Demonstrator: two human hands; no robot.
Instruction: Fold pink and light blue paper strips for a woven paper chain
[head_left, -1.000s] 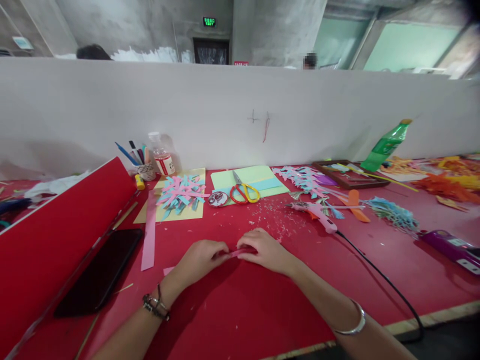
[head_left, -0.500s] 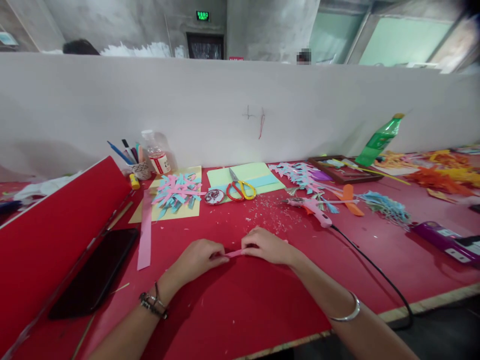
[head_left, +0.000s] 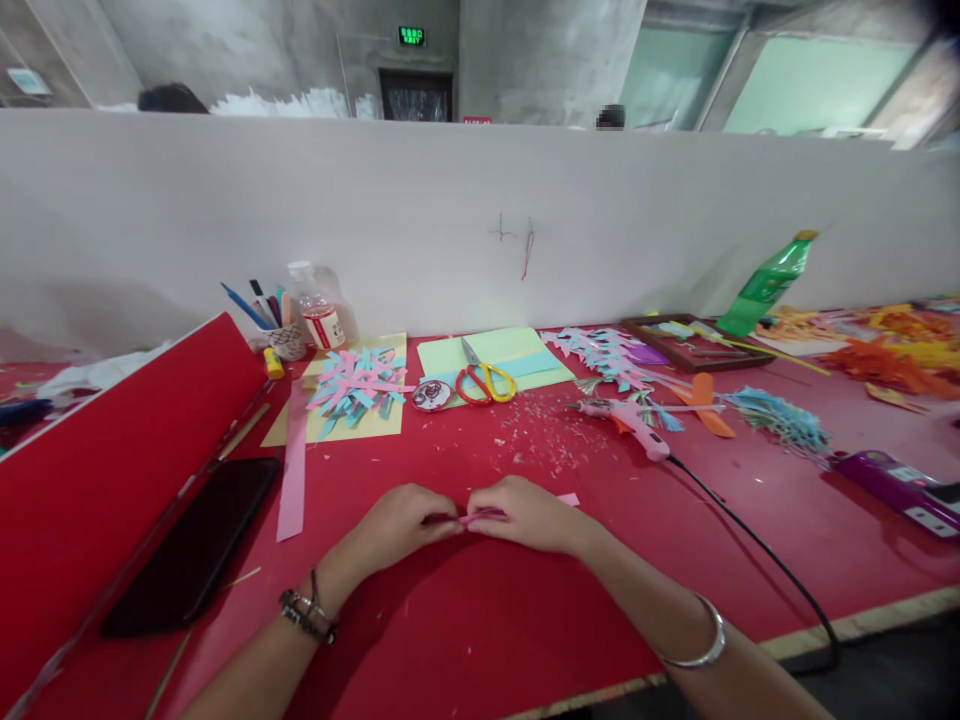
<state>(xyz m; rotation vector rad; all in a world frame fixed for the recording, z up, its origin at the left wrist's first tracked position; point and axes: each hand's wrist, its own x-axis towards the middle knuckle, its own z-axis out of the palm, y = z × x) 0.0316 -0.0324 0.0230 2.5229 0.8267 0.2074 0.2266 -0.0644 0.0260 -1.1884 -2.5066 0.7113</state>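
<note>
The left hand [head_left: 411, 520] and the right hand [head_left: 523, 514] both pinch the pink strip [head_left: 490, 515], near each other over the table [head_left: 450, 620]. Probably this step is folding or pressing; the next move seems to need even pressure.

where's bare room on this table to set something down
Mostly bare: the red table between left forearm and right forearm, and from the right forearm out to the glue gun's cord. Crowded: the back, with cut paper strips, scissors and a tray, and the left, with the phone.
</note>
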